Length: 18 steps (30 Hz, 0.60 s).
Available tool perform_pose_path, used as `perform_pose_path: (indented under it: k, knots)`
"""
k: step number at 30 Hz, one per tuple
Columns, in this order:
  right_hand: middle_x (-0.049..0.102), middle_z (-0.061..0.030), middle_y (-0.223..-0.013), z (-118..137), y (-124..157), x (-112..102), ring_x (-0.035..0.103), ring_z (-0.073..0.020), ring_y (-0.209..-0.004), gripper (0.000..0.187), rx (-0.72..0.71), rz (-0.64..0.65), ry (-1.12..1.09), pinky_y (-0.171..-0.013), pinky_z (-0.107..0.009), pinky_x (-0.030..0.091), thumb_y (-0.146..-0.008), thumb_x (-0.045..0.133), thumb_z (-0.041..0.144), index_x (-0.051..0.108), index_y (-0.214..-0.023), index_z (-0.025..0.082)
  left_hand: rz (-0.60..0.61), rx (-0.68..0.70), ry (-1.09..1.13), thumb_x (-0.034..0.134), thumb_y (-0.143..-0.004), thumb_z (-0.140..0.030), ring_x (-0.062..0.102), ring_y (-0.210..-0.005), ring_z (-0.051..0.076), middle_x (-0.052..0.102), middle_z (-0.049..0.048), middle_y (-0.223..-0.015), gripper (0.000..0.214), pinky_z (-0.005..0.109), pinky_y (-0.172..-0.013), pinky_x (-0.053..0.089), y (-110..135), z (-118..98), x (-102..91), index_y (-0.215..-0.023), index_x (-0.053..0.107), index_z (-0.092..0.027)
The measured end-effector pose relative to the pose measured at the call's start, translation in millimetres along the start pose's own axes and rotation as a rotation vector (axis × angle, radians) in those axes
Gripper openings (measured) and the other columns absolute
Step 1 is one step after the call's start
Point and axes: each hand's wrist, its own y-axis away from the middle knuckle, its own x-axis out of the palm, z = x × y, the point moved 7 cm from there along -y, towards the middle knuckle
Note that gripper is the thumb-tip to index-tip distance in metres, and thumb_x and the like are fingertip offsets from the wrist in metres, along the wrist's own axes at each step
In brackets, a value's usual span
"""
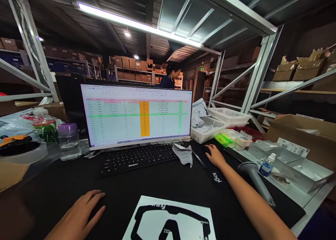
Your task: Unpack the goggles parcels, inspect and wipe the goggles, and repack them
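White box (169, 219) (black eyewear print), left hand (84, 211) loosely spread, right hand (216, 157) grip unclear.

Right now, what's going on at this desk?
The person's left hand, holding nothing visible, is over the black mat, left of a white printed item. The right hand is right of the keyboard; whether anything lies under it can't be made out. A spreadsheet fills the monitor, and another person is visible beyond it.

Left hand (82, 213) on black mat (115, 191), right hand (216, 156) near keyboard (139, 157), white box (172, 219), lit monitor (120, 122)
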Motion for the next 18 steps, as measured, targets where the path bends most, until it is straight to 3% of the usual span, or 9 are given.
perform_pose_path:
  k: [5,9,14,18]
  knots:
    - [0.042,-0.0201,-0.146,28.2,9.2,-29.4,0.039,-0.0371,-0.138,0.052,-0.027,-0.129,-0.028,-0.116,-0.054,0.031,-0.091,0.052,0.027,0.048,-0.142,0.014,-0.016,-0.010,0.015,0.048,-0.086,-0.060,0.069,-0.107,0.029,0.071,0.0095,-0.115,0.050,0.043,-0.093,0.058,0.1,0.6,1.8,-0.110,0.073,-0.024]
    - [0.043,-0.0187,-0.145,93.8,21.2,-41.6,0.040,-0.0325,-0.138,0.045,-0.188,-0.118,-0.076,-0.117,-0.050,0.031,-0.094,0.049,0.024,0.050,-0.138,0.016,-0.045,0.011,0.005,0.046,-0.087,-0.061,0.068,-0.107,0.031,0.069,0.0120,-0.114,0.053,0.046,-0.096,0.056,0.1,3.6,8.2,-0.111,0.073,-0.021]
    - [0.049,-0.0121,-0.143,188.1,34.2,-12.8,0.048,-0.0267,-0.133,0.043,-0.420,0.077,-0.121,-0.113,-0.041,0.039,-0.088,0.064,0.028,0.058,-0.130,0.022,-0.067,0.025,0.001,0.047,-0.089,-0.058,0.067,-0.108,0.032,0.068,0.0115,-0.115,0.050,0.047,-0.095,0.056,2.9,10.3,16.9,-0.112,0.072,-0.021]
    - [0.050,-0.0129,-0.143,226.7,30.9,12.5,0.046,-0.0299,-0.134,0.037,-0.437,0.144,-0.092,-0.112,-0.044,0.037,-0.085,0.070,0.031,0.064,-0.121,0.023,-0.065,0.025,-0.014,0.047,-0.091,-0.052,0.066,-0.110,0.030,0.066,0.0127,-0.121,0.047,0.046,-0.097,0.055,4.1,12.3,20.0,-0.115,0.070,-0.019]
